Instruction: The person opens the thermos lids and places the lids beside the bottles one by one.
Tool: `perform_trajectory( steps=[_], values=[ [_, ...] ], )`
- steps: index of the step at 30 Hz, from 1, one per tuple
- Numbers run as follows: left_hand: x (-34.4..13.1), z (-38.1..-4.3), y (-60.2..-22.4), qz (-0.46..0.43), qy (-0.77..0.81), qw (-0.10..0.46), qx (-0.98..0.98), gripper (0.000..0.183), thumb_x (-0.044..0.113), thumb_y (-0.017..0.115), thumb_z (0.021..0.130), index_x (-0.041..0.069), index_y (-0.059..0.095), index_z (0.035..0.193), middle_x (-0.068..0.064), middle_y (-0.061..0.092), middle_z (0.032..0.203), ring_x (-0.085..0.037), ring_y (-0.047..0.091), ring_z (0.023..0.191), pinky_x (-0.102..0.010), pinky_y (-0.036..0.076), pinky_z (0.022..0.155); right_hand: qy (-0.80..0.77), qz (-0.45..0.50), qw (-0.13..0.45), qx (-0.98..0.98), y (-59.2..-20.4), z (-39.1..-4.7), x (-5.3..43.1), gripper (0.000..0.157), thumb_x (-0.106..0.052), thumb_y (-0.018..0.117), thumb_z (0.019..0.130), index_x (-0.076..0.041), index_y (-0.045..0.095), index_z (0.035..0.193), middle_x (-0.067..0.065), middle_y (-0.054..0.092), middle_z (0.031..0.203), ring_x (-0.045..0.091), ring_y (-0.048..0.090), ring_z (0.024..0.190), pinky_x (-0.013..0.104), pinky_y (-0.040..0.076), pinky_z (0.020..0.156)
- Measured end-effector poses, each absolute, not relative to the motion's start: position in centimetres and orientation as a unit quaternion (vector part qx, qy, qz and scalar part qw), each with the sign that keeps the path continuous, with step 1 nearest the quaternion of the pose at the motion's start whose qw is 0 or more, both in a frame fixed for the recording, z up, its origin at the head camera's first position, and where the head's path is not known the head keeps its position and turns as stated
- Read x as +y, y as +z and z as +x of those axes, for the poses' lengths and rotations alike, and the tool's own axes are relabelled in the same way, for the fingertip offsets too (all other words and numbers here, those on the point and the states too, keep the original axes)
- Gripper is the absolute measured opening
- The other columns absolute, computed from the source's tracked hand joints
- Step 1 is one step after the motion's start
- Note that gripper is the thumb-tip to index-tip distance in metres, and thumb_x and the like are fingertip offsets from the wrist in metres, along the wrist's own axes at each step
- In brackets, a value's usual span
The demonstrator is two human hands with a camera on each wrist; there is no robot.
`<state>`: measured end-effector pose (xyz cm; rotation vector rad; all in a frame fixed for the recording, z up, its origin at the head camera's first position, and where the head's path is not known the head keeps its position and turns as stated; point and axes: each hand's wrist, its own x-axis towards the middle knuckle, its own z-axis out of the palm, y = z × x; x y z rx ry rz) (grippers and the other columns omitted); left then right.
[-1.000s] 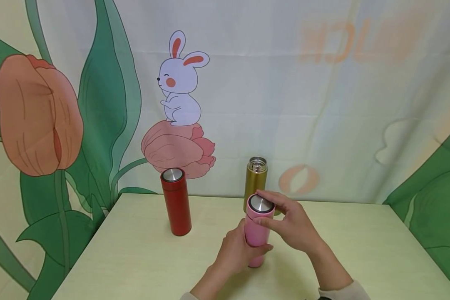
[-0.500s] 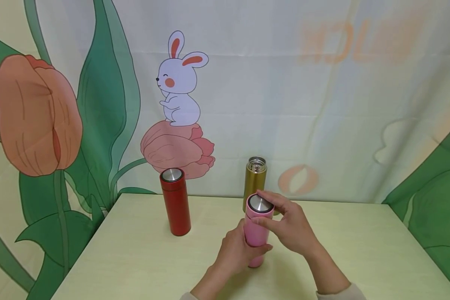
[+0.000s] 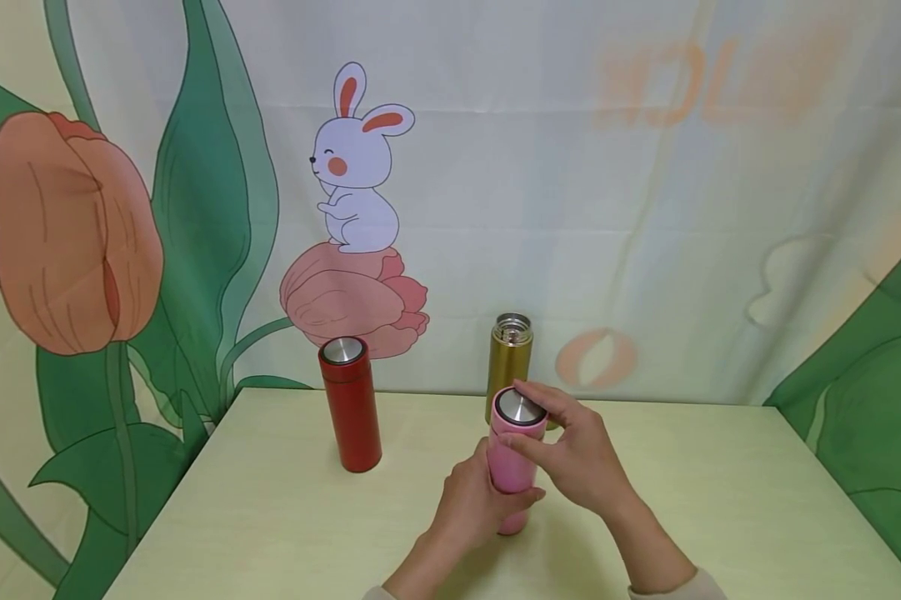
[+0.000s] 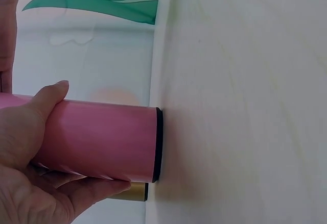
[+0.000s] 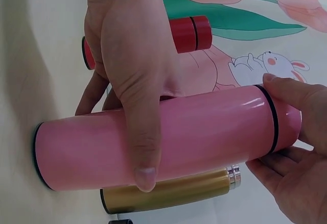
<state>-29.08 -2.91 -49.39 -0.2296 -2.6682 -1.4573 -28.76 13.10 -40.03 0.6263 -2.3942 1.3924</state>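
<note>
- Cloth [image 3: 488, 208] printed with tulips and a rabbit hangs behind everything; in the head view the whole scene sits slightly further left than a second ago.
- Table [image 3: 720, 492], pale: its far edge runs along the cloth, and the widest room for moving lies between the right hand [image 3: 581, 454] and the right side edge.
- Pink bottle [image 3: 512, 471], nearly upright at the middle front, in the same place as before; whether its base touches the table I cannot tell.
- Red bottle [image 3: 351, 408], capped, standing unmoved well left of the hands.
- Gold bottle [image 3: 508, 362], mouth uncovered, standing just behind the pink one by the far edge.
- Left hand [image 3: 474, 504]: fingers and thumb curled round the pink body.
- Right hand: thumb and fingers set apart, pinching the steel-topped lid [image 3: 521, 407]; the thumb lies slightly further left round it than a second ago.
- Gold piece [image 3: 554, 424], mostly hidden behind the right hand.
</note>
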Motion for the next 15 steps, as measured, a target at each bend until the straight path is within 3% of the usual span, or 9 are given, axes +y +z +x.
perform_trajectory(
  steps=[7, 15],
  values=[
    [-2.8, -29.0, -49.5, -0.075, -0.471, 0.058, -0.877, 0.066, 0.052, 0.09, 0.075, 0.019, 0.058, 0.122, 0.003, 0.075, 0.101, -0.012, 0.069, 0.09, -0.035, 0.054, 0.078, 0.428, 0.214, 0.187, -0.858, -39.5, -28.7, 12.2, 0.065, -0.022, 0.091, 0.08, -0.012, 0.065, 0.139, 0.0, 0.07, 0.134, 0.017, 0.069, 0.116, 0.035, 0.057, 0.089],
    [-2.8, -28.9, -49.5, -0.077, -0.464, 0.058, -0.88, 0.071, 0.053, 0.09, 0.074, 0.02, 0.057, 0.128, 0.004, 0.075, 0.099, -0.013, 0.071, 0.089, -0.036, 0.056, 0.079, 0.324, 0.187, 0.196, -0.906, -38.1, -28.3, 11.2, 0.074, -0.037, 0.091, 0.078, -0.005, 0.063, 0.139, 0.01, 0.073, 0.126, 0.025, 0.073, 0.111, 0.042, 0.06, 0.086]
  ],
)
